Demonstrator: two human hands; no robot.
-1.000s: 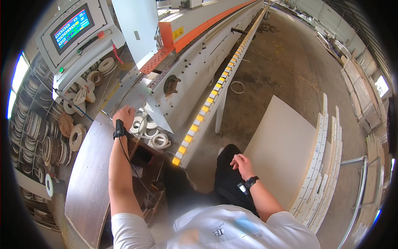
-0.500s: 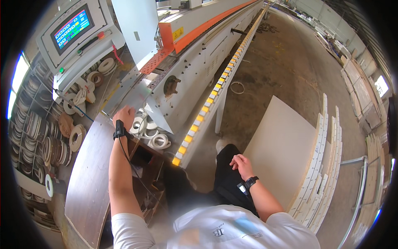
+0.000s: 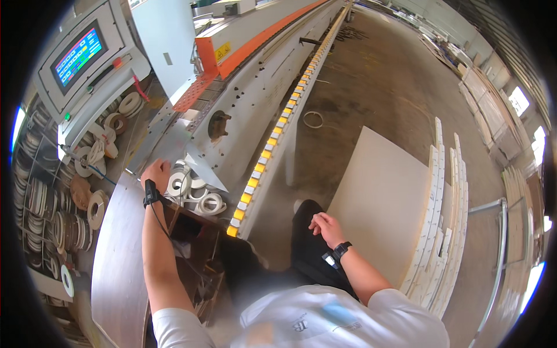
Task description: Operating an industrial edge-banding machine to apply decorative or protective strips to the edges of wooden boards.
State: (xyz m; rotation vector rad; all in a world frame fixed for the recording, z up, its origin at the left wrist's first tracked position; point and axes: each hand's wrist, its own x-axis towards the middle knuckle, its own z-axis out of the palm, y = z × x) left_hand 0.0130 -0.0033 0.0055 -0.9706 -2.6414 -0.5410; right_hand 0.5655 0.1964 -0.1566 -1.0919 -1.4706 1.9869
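My left hand (image 3: 155,172) is at the far end of a smooth, light-topped table (image 3: 119,243), beside the grey metal plate (image 3: 159,149) of a long machine. Its fingers are curled in, and whatever they may hold is hidden. White ring-shaped rolls of edge banding (image 3: 210,204) lie just right of that hand. Over my right thigh, my right hand (image 3: 326,228) hangs with fingers loosely closed and nothing visible in them. Both wrists wear dark straps with small devices.
A rail with yellow and grey blocks (image 3: 250,190) runs away along the machine (image 3: 249,104). At left stand a control panel (image 3: 78,56) and shelves of banding rolls (image 3: 64,232). On the right are a large pale board (image 3: 377,191), white strips (image 3: 438,232) and a metal frame (image 3: 500,255).
The view has shifted slightly, so the machine and panel sit further left. My left hand stays by the table's far end; the right hand keeps its loose curl over my thigh.
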